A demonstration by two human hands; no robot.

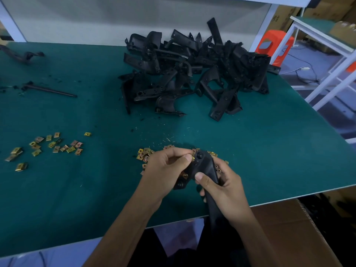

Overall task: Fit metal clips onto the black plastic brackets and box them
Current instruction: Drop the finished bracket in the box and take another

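Closest, above the front edge of the desk (96, 189), the right hand (221, 183) grips a black bracket (204, 163) around its arm; the left hand (165, 168) pinches a metal clip (190, 157) against its top end. Bracket seems light and stiff; the clip looks slippery, so hold its flat sides.

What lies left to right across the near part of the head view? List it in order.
Scattered metal clips → left hand, pinching a single clip → black bracket → right hand, gripping the bracket → cardboard box.
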